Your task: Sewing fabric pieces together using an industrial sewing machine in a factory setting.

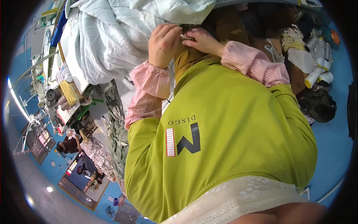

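Note:
My left hand point(163, 42) and my right hand point(204, 40) meet at the upper middle, fingertips almost touching. Thumb and fingers of the left are pinched together beside the edge of a large pale white cloth point(108, 41); what lies between them is hidden. The right hand's thumb and forefinger close around a small pale piece, too small to name. Just below the hands, mustard-brown fabric point(184, 61) is bunched against my lime-green jacket point(231, 123). Pink ribbed sleeves cover both forearms.
At the upper right lie thread cones point(317, 74), pale cloth scraps point(292, 39) and a black bag-like item point(317, 105). A grey-green cloth heap point(115, 123) is on the left, near a cluttered worktable. Several other people are farther off at the lower left.

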The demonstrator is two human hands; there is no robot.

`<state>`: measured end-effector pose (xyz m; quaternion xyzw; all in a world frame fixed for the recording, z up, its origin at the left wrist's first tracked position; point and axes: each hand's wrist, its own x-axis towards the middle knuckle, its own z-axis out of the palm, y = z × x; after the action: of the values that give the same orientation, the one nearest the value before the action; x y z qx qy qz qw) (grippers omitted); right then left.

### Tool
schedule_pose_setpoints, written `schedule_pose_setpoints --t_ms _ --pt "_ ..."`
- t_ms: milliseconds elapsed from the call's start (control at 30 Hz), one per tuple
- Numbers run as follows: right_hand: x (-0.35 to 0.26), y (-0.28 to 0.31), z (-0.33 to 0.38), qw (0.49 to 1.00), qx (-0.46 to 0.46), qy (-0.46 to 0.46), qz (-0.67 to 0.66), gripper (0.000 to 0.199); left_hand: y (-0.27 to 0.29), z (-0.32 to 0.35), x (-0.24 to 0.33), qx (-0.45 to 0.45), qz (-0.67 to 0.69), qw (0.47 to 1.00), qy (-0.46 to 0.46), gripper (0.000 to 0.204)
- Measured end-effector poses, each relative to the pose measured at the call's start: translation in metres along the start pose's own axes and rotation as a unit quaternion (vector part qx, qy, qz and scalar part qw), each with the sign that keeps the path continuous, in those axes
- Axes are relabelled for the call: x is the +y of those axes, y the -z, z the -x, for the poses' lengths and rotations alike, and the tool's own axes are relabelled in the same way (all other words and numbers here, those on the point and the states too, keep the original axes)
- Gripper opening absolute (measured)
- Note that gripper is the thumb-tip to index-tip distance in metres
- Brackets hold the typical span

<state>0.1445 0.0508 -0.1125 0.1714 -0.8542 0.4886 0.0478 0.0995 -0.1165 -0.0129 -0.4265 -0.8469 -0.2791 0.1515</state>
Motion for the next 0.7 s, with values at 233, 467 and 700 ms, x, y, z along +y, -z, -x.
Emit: schedule_pose_setpoints --t_ms 233,467,700 --pt "-0.069 0.049 0.028 0.99 -0.037 -0.03 -0.133 0.026 0.021 0.036 0.037 0.016 -0.022 0.991 0.129 0.013" --pt "-0.117 0.062 0.016 0.992 -0.036 0.085 -0.083 0.026 -0.017 0.057 0.036 0.062 0.008 0.978 0.201 0.053" --pt "-0.146 0.085 -0.018 0.967 -0.082 0.206 -0.128 0.018 -0.033 0.01 0.017 0.371 0.45 0.766 0.271 0.031"
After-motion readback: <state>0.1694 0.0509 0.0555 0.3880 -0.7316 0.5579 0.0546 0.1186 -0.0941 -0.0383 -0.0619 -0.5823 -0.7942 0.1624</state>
